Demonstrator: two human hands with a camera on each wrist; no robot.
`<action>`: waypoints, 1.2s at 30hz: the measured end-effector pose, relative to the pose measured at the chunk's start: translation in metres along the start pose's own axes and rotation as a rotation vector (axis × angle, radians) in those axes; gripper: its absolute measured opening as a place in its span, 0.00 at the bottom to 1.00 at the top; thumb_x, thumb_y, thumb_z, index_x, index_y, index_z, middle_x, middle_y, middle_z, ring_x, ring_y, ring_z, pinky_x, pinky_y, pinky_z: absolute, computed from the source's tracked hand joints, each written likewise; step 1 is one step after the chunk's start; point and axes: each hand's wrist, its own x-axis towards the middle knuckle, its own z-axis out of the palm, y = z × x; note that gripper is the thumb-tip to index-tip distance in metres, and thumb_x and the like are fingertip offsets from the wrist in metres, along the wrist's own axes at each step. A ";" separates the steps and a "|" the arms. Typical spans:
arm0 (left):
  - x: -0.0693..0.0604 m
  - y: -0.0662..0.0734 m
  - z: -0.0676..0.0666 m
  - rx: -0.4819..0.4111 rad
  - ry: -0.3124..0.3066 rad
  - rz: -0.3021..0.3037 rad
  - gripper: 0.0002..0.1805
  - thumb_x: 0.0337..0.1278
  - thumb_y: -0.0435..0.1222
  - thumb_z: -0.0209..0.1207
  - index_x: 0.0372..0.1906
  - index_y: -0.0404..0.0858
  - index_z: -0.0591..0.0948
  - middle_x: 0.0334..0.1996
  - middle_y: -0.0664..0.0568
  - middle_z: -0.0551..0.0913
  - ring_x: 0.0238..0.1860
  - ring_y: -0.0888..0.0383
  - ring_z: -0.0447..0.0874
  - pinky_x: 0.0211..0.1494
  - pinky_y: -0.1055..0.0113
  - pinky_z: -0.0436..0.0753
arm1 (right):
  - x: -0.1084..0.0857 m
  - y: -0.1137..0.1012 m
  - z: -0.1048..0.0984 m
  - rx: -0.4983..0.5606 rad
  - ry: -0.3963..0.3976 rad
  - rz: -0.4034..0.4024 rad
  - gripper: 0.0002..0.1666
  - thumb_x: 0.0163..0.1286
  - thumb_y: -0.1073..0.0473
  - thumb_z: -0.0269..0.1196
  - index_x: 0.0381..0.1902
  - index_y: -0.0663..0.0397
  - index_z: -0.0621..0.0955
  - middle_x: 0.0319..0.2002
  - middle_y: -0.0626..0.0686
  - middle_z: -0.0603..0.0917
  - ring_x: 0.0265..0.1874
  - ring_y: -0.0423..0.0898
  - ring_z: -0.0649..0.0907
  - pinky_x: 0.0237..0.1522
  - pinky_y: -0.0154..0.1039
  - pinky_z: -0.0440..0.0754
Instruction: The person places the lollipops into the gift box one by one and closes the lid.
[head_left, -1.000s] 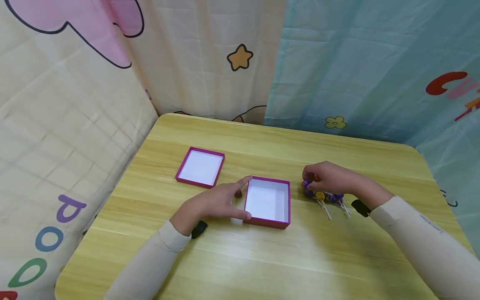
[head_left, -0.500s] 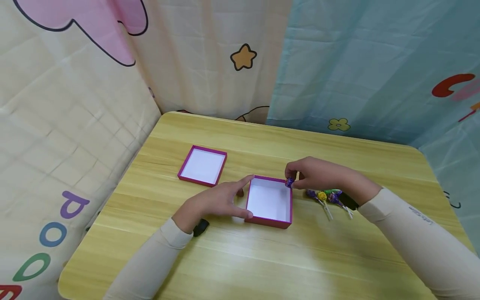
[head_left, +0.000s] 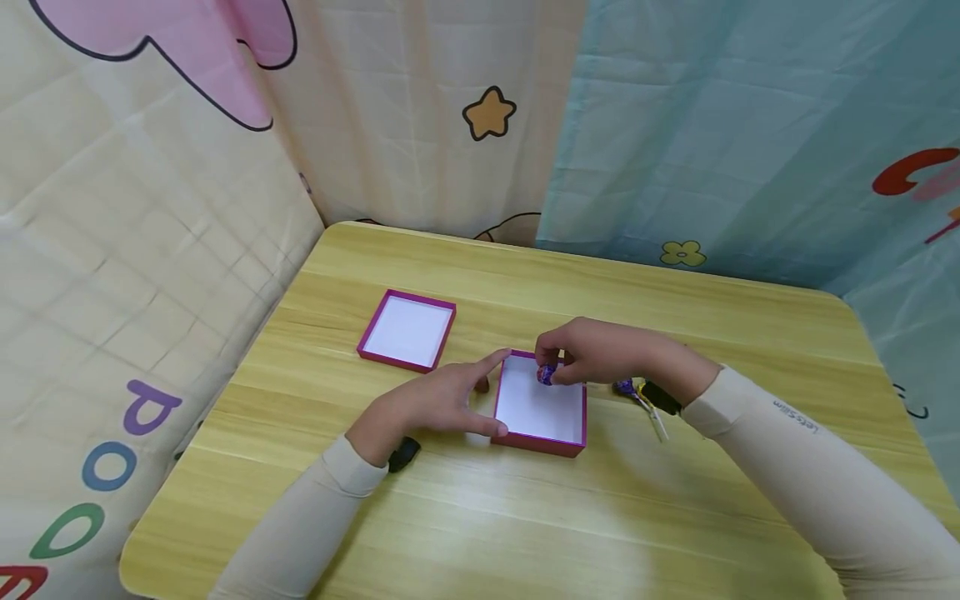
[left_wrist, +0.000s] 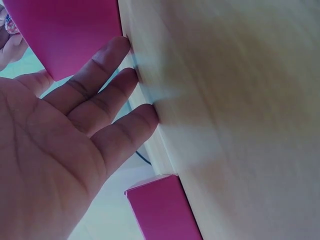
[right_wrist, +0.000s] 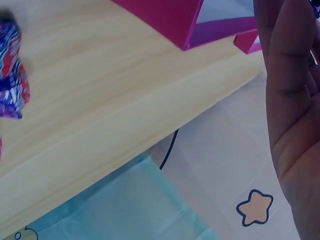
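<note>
In the head view, my right hand pinches a purple-wrapped lollipop over the open magenta box. Only the candy's wrapped head shows; its stick is hidden. My left hand lies along the box's left side, thumb at the near corner and index finger at the far one. Its fingers are extended in the left wrist view, some of their tips against the table. More lollipops with white sticks lie to the right of the box, partly covered by my right wrist.
The box lid lies inner side up, back left of the box, on the wooden table. Printed curtains hang behind the table and on both sides. A black wrist strap shows at my left wrist.
My right hand has picked a lollipop from the group on the right and moved it left, over the box. My left hand has stayed at the box's side.
</note>
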 end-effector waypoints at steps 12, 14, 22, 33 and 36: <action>-0.002 0.000 0.001 -0.017 0.006 0.044 0.63 0.39 0.73 0.64 0.79 0.64 0.44 0.57 0.55 0.77 0.56 0.60 0.74 0.59 0.59 0.75 | 0.022 0.000 0.029 0.051 -0.021 -0.066 0.05 0.68 0.59 0.67 0.40 0.43 0.81 0.34 0.41 0.81 0.35 0.43 0.78 0.37 0.38 0.78; -0.002 0.000 0.001 -0.020 0.004 0.048 0.63 0.39 0.73 0.64 0.79 0.63 0.44 0.58 0.54 0.77 0.57 0.60 0.74 0.60 0.59 0.75 | 0.024 0.001 0.034 0.057 -0.026 -0.070 0.05 0.68 0.59 0.67 0.40 0.43 0.82 0.35 0.40 0.81 0.35 0.42 0.78 0.38 0.38 0.78; -0.003 0.002 0.001 -0.029 0.000 0.047 0.63 0.40 0.72 0.65 0.80 0.62 0.44 0.58 0.53 0.77 0.57 0.60 0.74 0.59 0.60 0.75 | 0.032 0.003 0.048 0.056 -0.053 -0.097 0.06 0.67 0.59 0.68 0.41 0.43 0.83 0.35 0.38 0.81 0.37 0.39 0.78 0.44 0.38 0.78; -0.003 0.001 0.002 -0.031 0.002 0.047 0.63 0.40 0.72 0.65 0.80 0.61 0.44 0.59 0.53 0.77 0.57 0.61 0.74 0.59 0.61 0.76 | 0.040 0.005 0.055 0.081 -0.108 -0.120 0.08 0.68 0.61 0.67 0.43 0.45 0.86 0.34 0.37 0.83 0.36 0.38 0.79 0.44 0.36 0.78; -0.002 0.001 0.003 -0.028 0.009 0.053 0.63 0.40 0.72 0.65 0.80 0.61 0.44 0.57 0.53 0.77 0.56 0.61 0.75 0.58 0.61 0.76 | 0.042 0.005 0.058 0.079 -0.118 -0.131 0.08 0.68 0.61 0.67 0.44 0.44 0.86 0.35 0.37 0.84 0.36 0.37 0.79 0.45 0.36 0.78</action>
